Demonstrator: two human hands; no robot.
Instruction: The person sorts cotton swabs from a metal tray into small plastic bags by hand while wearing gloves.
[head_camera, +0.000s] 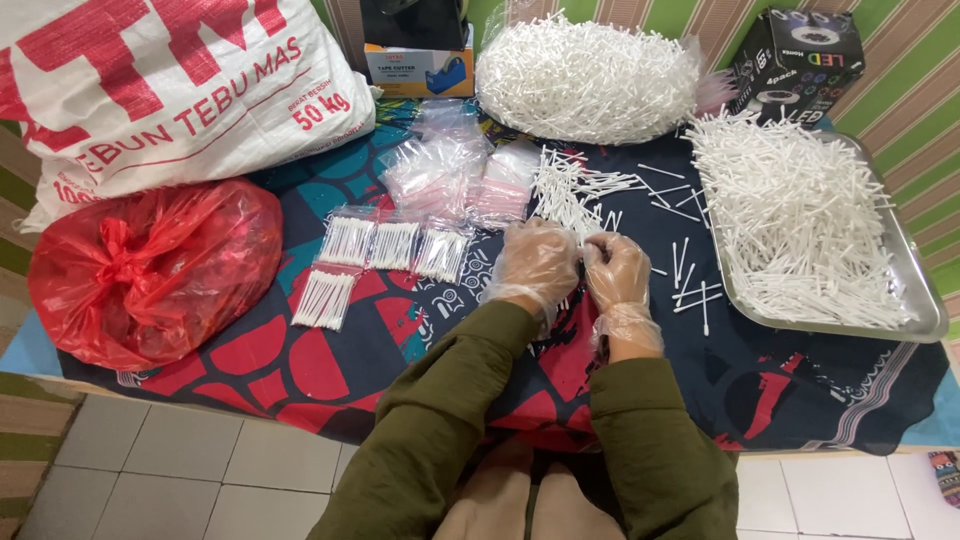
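- Cotton swabs (572, 196): light, thin, stiff-stemmed (soft tips); best pinched mid-stem.
- Left hand (536, 263), right hand (617, 270): gloved, fingers closed together on a small swab bundle.

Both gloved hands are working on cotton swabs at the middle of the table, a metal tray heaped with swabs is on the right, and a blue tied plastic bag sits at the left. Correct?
Not quite: in the head view the tied plastic bag at the left is red, not blue. The rest holds: both gloved hands, left and right, work on swabs mid-table, and the metal tray sits on the right.
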